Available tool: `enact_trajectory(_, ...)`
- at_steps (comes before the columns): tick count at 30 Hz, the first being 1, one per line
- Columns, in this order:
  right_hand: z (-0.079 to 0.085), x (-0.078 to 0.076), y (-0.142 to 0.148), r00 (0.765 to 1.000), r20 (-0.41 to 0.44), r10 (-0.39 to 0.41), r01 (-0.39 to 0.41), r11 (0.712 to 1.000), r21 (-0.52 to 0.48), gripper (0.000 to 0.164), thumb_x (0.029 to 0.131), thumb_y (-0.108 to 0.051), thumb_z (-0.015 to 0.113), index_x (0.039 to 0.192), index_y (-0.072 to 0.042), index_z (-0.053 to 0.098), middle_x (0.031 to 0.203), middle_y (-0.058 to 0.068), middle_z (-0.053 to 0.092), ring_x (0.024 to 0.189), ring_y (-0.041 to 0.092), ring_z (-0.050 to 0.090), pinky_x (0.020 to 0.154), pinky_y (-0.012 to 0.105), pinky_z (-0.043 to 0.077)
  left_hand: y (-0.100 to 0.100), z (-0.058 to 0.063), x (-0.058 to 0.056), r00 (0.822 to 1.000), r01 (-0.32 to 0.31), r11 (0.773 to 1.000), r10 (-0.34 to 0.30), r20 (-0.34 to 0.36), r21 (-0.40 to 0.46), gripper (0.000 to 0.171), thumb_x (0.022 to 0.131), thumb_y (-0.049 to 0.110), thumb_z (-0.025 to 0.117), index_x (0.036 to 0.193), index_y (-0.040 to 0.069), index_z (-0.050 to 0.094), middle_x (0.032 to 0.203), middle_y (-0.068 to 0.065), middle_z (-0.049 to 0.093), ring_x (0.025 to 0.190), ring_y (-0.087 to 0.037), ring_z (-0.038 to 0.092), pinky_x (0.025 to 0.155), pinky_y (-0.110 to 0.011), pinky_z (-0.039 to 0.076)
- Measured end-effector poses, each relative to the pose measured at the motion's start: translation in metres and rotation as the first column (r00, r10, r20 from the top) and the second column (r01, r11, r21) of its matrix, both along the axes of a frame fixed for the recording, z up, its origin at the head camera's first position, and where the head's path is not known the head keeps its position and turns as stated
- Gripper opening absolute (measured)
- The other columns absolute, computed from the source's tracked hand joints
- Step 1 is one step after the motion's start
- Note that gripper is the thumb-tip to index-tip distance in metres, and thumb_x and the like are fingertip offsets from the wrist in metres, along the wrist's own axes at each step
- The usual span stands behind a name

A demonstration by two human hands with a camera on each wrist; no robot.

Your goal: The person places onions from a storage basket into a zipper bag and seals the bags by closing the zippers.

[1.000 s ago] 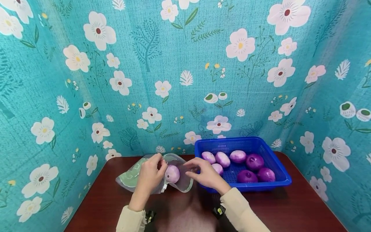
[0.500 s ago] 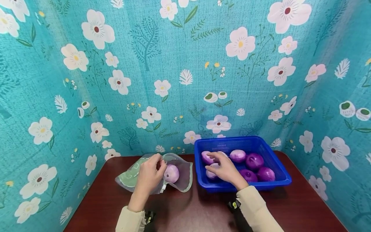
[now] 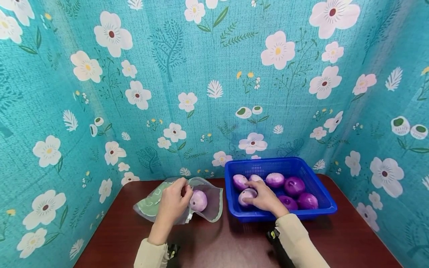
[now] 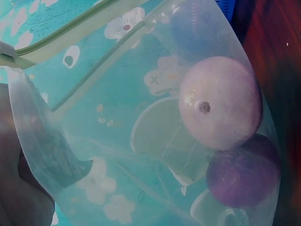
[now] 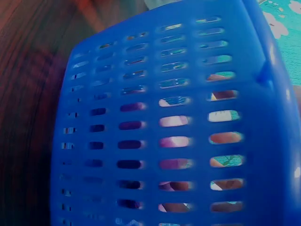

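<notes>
Your left hand (image 3: 175,197) pinches the film of a translucent zip bag (image 3: 215,199) between thumb and fingers; the plastic is thin, milky and softly wrinkled, with pale green printing and a greenish strip along its mouth. Inside the bag you have a pale lilac onion (image 3: 198,201), smooth and nearly round, with a small dark dimple; your left wrist view shows also a darker purple onion (image 4: 244,174) touching it from below. Your right hand (image 3: 266,195) is in the blue basket (image 3: 281,215), with thumb and fingers curved around a whitish-purple onion (image 3: 246,198) at the near left corner, which still lies among the others. This basket is of hard plastic, rectangular, with a thick rounded rim, and its wall is pierced by rows of long slots. To the left and behind sit other pale, glossy onions (image 3: 275,180), and to the right three deep purple onions (image 3: 294,187). The table (image 3: 214,247) under everything is dark reddish-brown and slightly shiny; the teal cloth (image 3: 214,123) behind has a woven-looking texture and white flowers. Compared with one second ago, your right hand has left the side of the bag and gone over into the basket, and its fingers now close on the onion, while your left hand keeps the same hold.
</notes>
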State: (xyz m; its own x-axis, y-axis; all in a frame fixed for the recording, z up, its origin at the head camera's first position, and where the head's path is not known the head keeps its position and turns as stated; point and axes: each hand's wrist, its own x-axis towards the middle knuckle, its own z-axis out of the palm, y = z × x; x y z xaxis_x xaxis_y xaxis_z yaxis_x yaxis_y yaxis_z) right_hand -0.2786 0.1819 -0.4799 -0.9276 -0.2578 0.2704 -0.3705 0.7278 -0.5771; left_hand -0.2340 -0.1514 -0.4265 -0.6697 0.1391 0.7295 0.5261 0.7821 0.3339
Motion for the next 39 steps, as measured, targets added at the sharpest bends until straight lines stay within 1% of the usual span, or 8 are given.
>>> enact_trajectory(6,-0.004,-0.004,-0.002,1.000,0.027,-0.013,0.012,1.000,0.029,0.060,0.077,-0.025,0.088,0.129,-0.003,0.067,0.140,0.027,0.059,0.131,0.044,0.055,0.107,0.060,0.044,0.000,-0.001,0.000,1.000,0.004,1.000,-0.004,-0.006,-0.001,0.024,0.087,0.010,0.068,0.075,0.019,0.049,0.068,0.011,0.042,0.059,-0.006,0.039,0.054,-0.022,0.035)
enact_trajectory(9,-0.007,-0.007,-0.003,0.999,0.046,-0.018,0.016,0.999,0.036,0.059,0.077,-0.025,0.088,0.128,-0.003,0.068,0.137,0.024,0.062,0.131,0.042,0.056,0.108,0.059,0.044,0.000,-0.001,0.000,1.000,0.008,1.000,-0.008,-0.011,-0.001,0.024,0.087,0.010,0.068,0.075,0.018,0.049,0.067,0.011,0.042,0.059,-0.006,0.040,0.054,-0.022,0.035)
enact_trajectory(14,-0.009,-0.010,-0.003,0.997,0.073,-0.015,0.011,0.998,0.056,0.052,0.077,-0.021,0.087,0.124,-0.004,0.071,0.130,0.019,0.066,0.128,0.039,0.058,0.108,0.058,0.045,0.000,-0.003,-0.001,1.000,0.007,1.000,-0.007,-0.013,-0.001,0.024,0.087,0.010,0.068,0.075,0.018,0.049,0.067,0.011,0.042,0.059,-0.006,0.040,0.054,-0.022,0.034)
enact_trajectory(21,-0.009,-0.010,-0.007,0.996,0.084,-0.029,0.022,0.997,0.081,0.045,0.075,-0.018,0.088,0.116,-0.006,0.073,0.115,0.014,0.068,0.113,0.034,0.063,0.101,0.054,0.049,0.001,-0.003,0.000,1.000,0.006,1.000,-0.006,-0.011,0.004,0.024,0.087,0.010,0.068,0.075,0.018,0.049,0.068,0.011,0.042,0.059,-0.006,0.040,0.054,-0.022,0.035)
enact_trajectory(25,-0.008,-0.009,-0.009,0.996,0.086,-0.018,0.011,0.997,0.080,0.040,0.074,-0.015,0.090,0.109,-0.007,0.074,0.107,0.011,0.068,0.105,0.031,0.064,0.098,0.051,0.050,0.001,-0.003,0.000,1.000,0.002,1.000,-0.002,-0.009,0.004,0.023,0.087,0.010,0.068,0.076,0.018,0.050,0.068,0.010,0.043,0.059,-0.006,0.041,0.054,-0.022,0.035)
enact_trajectory(29,-0.008,-0.009,-0.011,0.995,0.101,-0.014,0.007,0.998,0.067,0.039,0.073,-0.012,0.090,0.107,-0.007,0.073,0.106,0.010,0.070,0.104,0.031,0.065,0.098,0.051,0.050,0.001,-0.002,0.000,1.000,0.000,1.000,0.000,-0.001,0.005,0.022,0.087,0.010,0.068,0.077,0.018,0.051,0.068,0.010,0.044,0.060,-0.006,0.041,0.054,-0.022,0.036)
enact_trajectory(39,-0.010,-0.010,-0.009,0.994,0.106,-0.012,0.006,0.998,0.063,0.038,0.074,-0.014,0.089,0.108,-0.007,0.073,0.107,0.010,0.071,0.106,0.031,0.064,0.100,0.051,0.049,0.001,-0.002,0.001,1.000,0.001,1.000,-0.001,0.008,0.006,0.022,0.087,0.010,0.068,0.077,0.018,0.051,0.069,0.010,0.044,0.060,-0.006,0.042,0.054,-0.022,0.036)
